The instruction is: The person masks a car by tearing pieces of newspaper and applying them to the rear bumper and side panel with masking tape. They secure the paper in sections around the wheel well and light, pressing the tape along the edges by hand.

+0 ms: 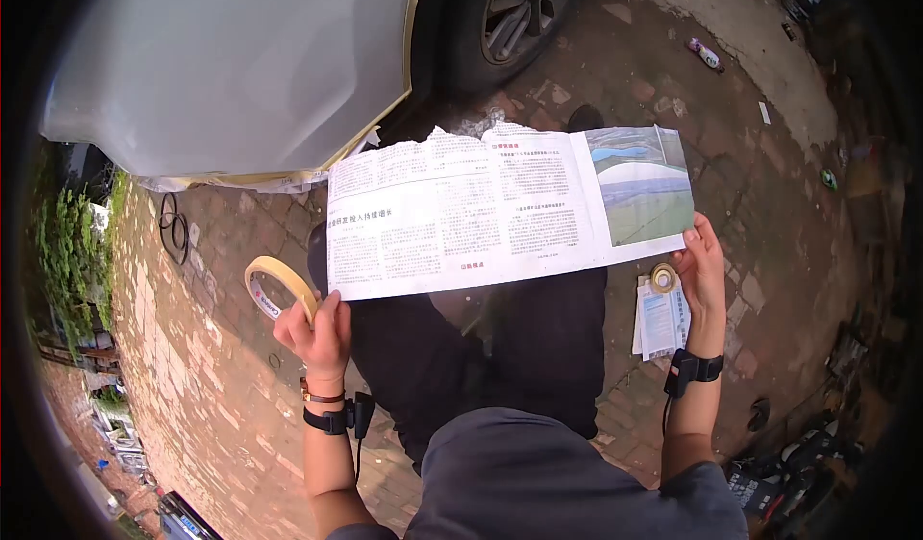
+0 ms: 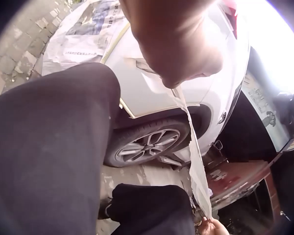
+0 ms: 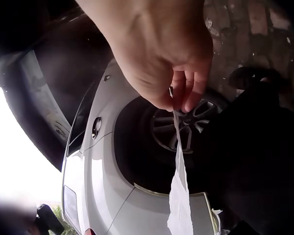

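Observation:
A strip of newspaper (image 1: 461, 213) with a ragged far edge and a colour picture at its right end stretches between both hands above the knees. The left hand (image 1: 319, 336) pinches its near left corner and also holds a roll of yellowish tape (image 1: 281, 285). At the near right corner, the right hand (image 1: 703, 263) pinches the paper between thumb and fingers. Seen edge-on in the right wrist view, the paper (image 3: 180, 196) hangs from the right hand (image 3: 171, 63). The left wrist view has the left hand (image 2: 181, 49) at the paper's (image 2: 198, 176) upper end.
A silver car (image 1: 260, 59) with masking along its edge and a wheel (image 1: 524, 11) stands ahead. On the brick ground right of the knees lie folded papers (image 1: 659, 319) with a small tape roll (image 1: 663, 276) on top. A black cable loop (image 1: 174, 227) lies at left.

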